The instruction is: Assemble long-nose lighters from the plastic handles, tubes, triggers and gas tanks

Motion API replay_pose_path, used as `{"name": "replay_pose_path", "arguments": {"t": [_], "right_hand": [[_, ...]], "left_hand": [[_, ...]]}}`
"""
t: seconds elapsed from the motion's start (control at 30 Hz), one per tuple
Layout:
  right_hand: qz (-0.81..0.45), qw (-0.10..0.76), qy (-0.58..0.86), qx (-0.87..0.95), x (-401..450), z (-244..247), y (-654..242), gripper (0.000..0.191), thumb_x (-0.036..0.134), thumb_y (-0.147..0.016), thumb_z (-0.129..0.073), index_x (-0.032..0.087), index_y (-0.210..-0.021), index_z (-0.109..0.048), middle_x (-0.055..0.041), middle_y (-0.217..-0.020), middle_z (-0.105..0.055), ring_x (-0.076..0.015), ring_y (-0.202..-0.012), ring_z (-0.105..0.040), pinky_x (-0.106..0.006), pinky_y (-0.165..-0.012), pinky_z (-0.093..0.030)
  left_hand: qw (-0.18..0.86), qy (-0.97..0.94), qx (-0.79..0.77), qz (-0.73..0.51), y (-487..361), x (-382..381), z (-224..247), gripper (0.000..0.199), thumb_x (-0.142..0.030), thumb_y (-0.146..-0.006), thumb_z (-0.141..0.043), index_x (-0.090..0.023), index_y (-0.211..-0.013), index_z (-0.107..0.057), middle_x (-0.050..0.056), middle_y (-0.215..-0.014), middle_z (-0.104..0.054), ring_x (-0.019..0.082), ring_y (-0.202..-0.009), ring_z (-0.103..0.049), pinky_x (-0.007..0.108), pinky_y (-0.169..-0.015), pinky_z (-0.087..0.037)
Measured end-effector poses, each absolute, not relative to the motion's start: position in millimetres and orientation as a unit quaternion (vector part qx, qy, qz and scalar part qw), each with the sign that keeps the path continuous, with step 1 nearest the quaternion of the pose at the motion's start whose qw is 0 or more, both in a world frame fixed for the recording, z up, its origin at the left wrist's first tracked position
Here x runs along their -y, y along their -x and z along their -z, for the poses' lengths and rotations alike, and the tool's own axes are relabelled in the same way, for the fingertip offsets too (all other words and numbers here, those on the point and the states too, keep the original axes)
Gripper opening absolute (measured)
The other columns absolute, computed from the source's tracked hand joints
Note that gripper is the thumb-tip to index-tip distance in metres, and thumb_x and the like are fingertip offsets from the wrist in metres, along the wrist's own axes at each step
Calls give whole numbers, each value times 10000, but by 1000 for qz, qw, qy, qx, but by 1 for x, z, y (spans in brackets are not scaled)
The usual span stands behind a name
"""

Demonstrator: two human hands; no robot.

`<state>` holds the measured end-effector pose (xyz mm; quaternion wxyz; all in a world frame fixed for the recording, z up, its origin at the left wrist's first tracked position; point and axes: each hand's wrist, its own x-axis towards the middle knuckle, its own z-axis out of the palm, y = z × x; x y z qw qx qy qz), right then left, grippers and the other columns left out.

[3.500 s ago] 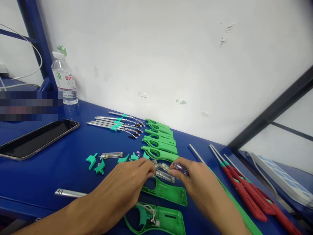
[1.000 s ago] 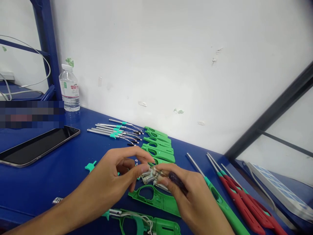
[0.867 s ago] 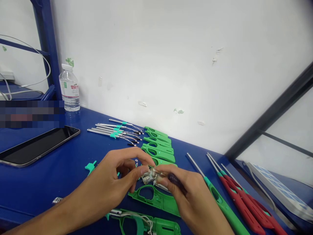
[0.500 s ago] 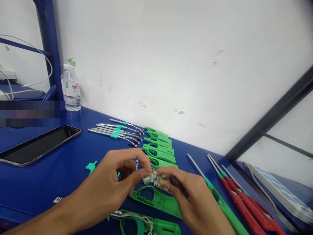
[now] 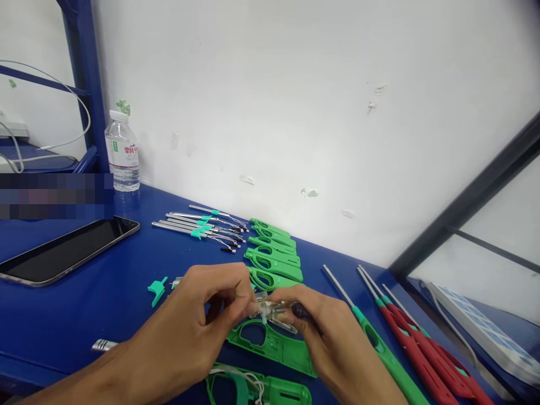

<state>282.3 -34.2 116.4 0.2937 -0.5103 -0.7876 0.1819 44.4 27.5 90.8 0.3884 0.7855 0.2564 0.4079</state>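
My right hand (image 5: 333, 332) is closed around a clear plastic lighter fuel tank (image 5: 276, 307) with a pale valve end. A dark, rounded piece (image 5: 300, 310) also sticks out between its thumb and fingers. At the valve end, my left hand (image 5: 211, 320) makes a pinch with thumb and forefinger; what lies between the fingertips is hidden. Below the hands lies an open green lighter shell half (image 5: 274, 349). Nearer to me, another green shell (image 5: 291, 391) contains white wires and a teal trigger, partly covered by my left hand. Other clear pieces (image 5: 283, 324) show under the tank.
Several green shell halves (image 5: 274, 261) line up behind my hands, beside metal lighter tubes (image 5: 181, 226) with wires. A teal trigger (image 5: 157, 291), a phone (image 5: 71, 250) and a water bottle (image 5: 122, 152) are leftward. Red lighters (image 5: 417, 349) and a green one (image 5: 390, 360) lie right.
My left hand has shifted slightly down and left, its fingertips drawing back from the valve end. More of the tank shows. My right hand has hardly moved.
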Motion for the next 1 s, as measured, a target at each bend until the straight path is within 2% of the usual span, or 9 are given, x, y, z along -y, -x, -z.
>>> {"name": "replay_pose_path", "arguments": {"t": [0.17,0.3,0.43,0.53,0.67,0.8,1.0], "right_hand": [[-188,298,505,788,35,-116,-280,392,115,-1065,-485,380,-1236,-717,60,-1143,-837,-173,-973,-810,-256,-866,-581],[-167,310,501,790,34,-113,-280,330,144,-1062,-504,386,-1157,-707,83,-1079,-831,-178,-919,-807,-254,-815,-571],[-176,310,495,792,32,-111,-280,287,155,-1069,-514,357,-1131,-708,60,-1039,-818,-194,-890,-801,-266,-799,-582],[-175,304,497,793,32,-110,-279,298,140,-1072,-502,350,-1134,-704,55,-1045,-815,-193,-901,-803,-272,-804,-585],[-166,307,498,794,31,-109,-280,305,142,-1046,-534,379,-1132,-707,67,-1059,-824,-213,-926,-820,-297,-799,-585],[-171,296,503,794,30,-107,-281,296,156,-1067,-503,371,-1124,-698,57,-1080,-823,-209,-948,-812,-297,-807,-572],[-168,316,494,792,29,-105,-281,327,137,-1066,-502,363,-1211,-689,62,-1114,-824,-179,-982,-799,-272,-849,-553]], "left_hand": [[375,-796,-254,-401,-41,-26,-99,427,-297,-1130,-505,-242,-738,-345,-47,-730,-518,140,-643,-372,296,-572,-306],[335,-815,-222,-417,-41,-26,-99,405,-191,-1089,-529,-219,-728,-348,-50,-749,-530,124,-645,-395,289,-576,-299],[304,-829,-185,-431,-40,-29,-89,348,-53,-1035,-511,-207,-747,-391,-47,-791,-527,110,-663,-433,287,-586,-292],[304,-833,-170,-431,-39,-32,-82,376,-7,-985,-513,-207,-747,-301,-39,-791,-503,120,-666,-393,308,-594,-272],[306,-835,-147,-433,-40,-35,-81,411,1,-938,-507,-224,-758,-213,-33,-775,-471,136,-657,-349,325,-595,-268],[304,-836,-139,-436,-42,-35,-82,393,-20,-917,-495,-230,-744,-212,-22,-770,-483,144,-656,-348,329,-590,-276],[314,-812,-181,-458,-44,-35,-84,417,-29,-967,-534,-218,-715,-260,-30,-763,-562,122,-668,-478,290,-605,-338]]}}
